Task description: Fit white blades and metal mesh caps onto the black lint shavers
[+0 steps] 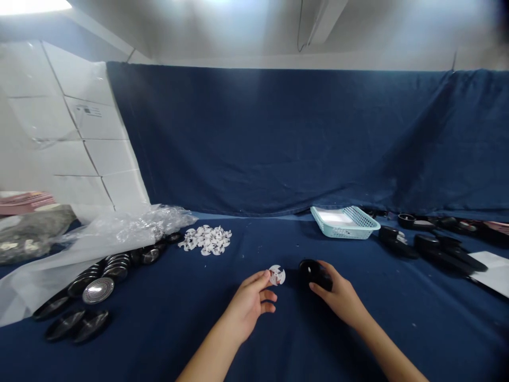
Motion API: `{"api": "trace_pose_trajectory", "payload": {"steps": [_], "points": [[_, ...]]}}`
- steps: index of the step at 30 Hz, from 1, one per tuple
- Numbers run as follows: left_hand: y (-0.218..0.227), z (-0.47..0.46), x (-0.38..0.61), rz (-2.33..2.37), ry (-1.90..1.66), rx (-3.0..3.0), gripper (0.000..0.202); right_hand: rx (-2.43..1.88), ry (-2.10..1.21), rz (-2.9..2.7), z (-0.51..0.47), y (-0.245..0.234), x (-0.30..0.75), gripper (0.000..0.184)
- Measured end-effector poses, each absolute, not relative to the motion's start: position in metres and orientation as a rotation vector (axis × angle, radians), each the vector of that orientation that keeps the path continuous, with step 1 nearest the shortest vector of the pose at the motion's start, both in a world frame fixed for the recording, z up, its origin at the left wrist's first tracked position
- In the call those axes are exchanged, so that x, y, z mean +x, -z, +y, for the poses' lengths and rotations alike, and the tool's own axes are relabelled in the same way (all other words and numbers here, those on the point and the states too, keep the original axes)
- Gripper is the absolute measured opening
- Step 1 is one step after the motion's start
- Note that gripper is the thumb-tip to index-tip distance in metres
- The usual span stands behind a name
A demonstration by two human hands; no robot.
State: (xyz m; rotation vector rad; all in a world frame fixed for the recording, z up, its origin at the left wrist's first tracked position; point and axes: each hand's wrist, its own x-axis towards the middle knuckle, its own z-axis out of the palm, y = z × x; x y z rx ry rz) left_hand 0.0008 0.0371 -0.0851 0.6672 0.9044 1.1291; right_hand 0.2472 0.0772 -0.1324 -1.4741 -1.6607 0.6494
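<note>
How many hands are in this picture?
2: the left hand holds a white disc at its fingertips, and the right hand grips a black round object, both above the blue cloth.

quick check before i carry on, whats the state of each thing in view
left hand, fingers gripping the white disc's edge
white disc, held just above the cloth, printed marks on it
right hand, wrapped around the black round part
black round part, held in the hand
loose white discs, heaped on the cloth
light blue plastic basket, upright, white inside
clear plastic sheet, crumpled
</note>
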Motion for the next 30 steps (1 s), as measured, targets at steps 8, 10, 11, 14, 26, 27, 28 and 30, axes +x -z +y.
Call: {"api": "trace_pose_trajectory", "payload": {"steps": [8,10,11,14,26,27,28,30], "points": [[0.087,0.040,-0.002,0.890,-1.145,0.674,0.021,-1.260,-0.802,-1.897,0.043,0.115,0.222,0.052],[0.087,0.039,-0.002,0.885,-1.139,0.679,0.023,-1.209,-0.840,-1.942,0.035,0.111,0.215,0.050],[0.086,0.039,-0.002,0.883,-1.135,0.681,0.023,-1.196,-0.847,-1.951,0.031,0.110,0.212,0.049],[0.085,0.037,-0.002,0.883,-1.128,0.711,0.026,-1.192,-0.845,-1.949,0.027,0.109,0.206,0.051],[0.074,0.018,0.011,0.835,-1.076,1.042,0.035,-1.057,-0.785,-1.788,0.022,0.096,0.206,0.031],[0.073,0.016,0.013,0.823,-1.066,1.065,0.035,-1.045,-0.789,-1.789,0.020,0.094,0.205,0.026],[0.072,0.014,0.014,0.816,-1.058,1.084,0.036,-1.033,-0.791,-1.792,0.018,0.093,0.203,0.022],[0.072,0.011,0.017,0.817,-1.049,1.104,0.038,-1.007,-0.809,-1.800,0.015,0.093,0.200,0.018]]}}
